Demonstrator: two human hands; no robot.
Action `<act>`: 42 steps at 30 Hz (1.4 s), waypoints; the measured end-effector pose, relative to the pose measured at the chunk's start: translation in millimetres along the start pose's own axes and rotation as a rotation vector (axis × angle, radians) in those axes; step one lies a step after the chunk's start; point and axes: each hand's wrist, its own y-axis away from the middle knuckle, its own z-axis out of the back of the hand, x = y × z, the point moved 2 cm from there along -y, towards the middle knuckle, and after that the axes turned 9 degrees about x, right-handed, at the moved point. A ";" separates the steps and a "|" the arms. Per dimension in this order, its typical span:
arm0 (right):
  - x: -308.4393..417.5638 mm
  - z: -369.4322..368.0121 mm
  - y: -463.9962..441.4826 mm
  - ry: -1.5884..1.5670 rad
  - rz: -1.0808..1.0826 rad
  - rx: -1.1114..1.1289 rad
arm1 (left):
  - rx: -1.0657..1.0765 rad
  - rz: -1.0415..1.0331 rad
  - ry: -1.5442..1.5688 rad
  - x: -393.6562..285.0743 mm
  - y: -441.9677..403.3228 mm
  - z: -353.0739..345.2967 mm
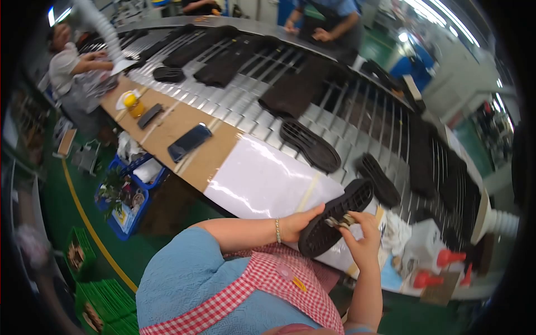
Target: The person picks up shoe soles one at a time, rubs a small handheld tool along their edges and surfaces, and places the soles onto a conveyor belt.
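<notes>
A black shoe sole [355, 196] is tilted over the table's near edge, its ribbed, hollowed side facing up. My left hand [300, 224] grips its edge from the left. In the fingers of my right hand [364, 239] is a small brass-and-silver-coloured metal tool [346, 220], held against the middle of the sole; its exact kind is hard to make out. Under the sole lies a glossy white sheet [262, 176]. Two more dark shoe soles, one [311, 146] straight ahead and another [379, 180] to the right, rest on the slatted metal conveyor [245, 120].
Dark flat pieces [293, 89] cover parts of the conveyor. A phone [190, 142] and yellow bottle [133, 105] stand left on brown board. Red-capped bottles [446, 258] and crumpled white cloth [395, 233] are at right. Co-workers stand across and far left. Blue baskets [125, 231] sit below.
</notes>
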 end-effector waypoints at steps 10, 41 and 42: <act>-30.6 -37.5 8.6 -0.880 -0.143 -0.230 | -0.269 -0.632 -0.262 -147.5 73.1 32.9; -82.5 -150.8 41.0 -1.449 -0.346 -0.097 | -1.270 -0.974 -1.421 -302.0 115.9 192.3; -82.9 -151.6 40.5 -1.452 -0.344 -0.093 | -1.237 -0.889 -1.543 -273.6 109.9 194.5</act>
